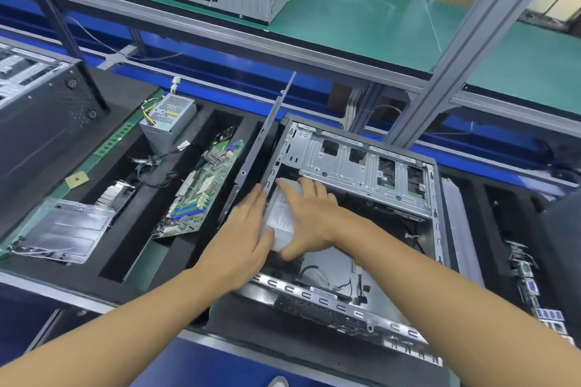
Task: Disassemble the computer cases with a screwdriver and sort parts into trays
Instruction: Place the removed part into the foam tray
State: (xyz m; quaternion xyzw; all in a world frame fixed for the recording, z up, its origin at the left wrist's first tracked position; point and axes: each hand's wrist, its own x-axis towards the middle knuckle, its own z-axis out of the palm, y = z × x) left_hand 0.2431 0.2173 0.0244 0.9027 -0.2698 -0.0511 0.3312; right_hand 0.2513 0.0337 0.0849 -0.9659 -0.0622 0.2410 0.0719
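**A:** What colour is the open computer case?

**B:** Bare silver-grey metal inside, with a dark grey outer shell. The power supply in it is pale grey with a white label.

**A:** And the tray on the left?

**B:** Black foam. Its motherboard is green, striped with blue and green slots. The second power supply is silver with a finely perforated top and yellow and black wires.

**A:** The small chip?

**B:** Gold. The strip nearby is green, punched with a row of holes.

**A:** Higher up?

**B:** The shelf mat is teal-green, the panels beneath are blue, and the posts are grey aluminium.
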